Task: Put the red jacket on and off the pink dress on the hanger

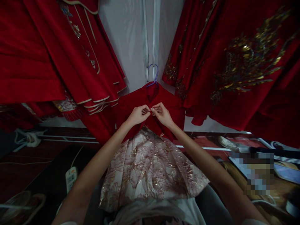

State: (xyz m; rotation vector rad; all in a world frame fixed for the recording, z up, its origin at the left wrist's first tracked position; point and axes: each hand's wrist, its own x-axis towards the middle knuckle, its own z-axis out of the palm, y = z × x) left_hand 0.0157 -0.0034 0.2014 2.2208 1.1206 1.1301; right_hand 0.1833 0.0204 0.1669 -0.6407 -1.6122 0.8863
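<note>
A red jacket (131, 101) hangs in front of me on a purple hanger (155, 78). At its front opening, just below the collar, my left hand (140, 114) and my right hand (162, 114) meet almost fingertip to fingertip. Both are closed in a pinch on a small red fastening with pale beads (151, 110). Its exact shape is largely hidden by the fingers. Lower on the front sits another beaded fastening (161, 135). Below the jacket, a pleated skirt (145, 165) in pale pink-and-gold floral brocade spreads toward my lap.
Red garments with cream piping (93, 62) hang on the left, and a red garment with gold embroidery (246, 65) hangs on the right. A power strip (71, 178) lies lower left. On the right are a shoe (225, 142) and a phone-like device (288, 172).
</note>
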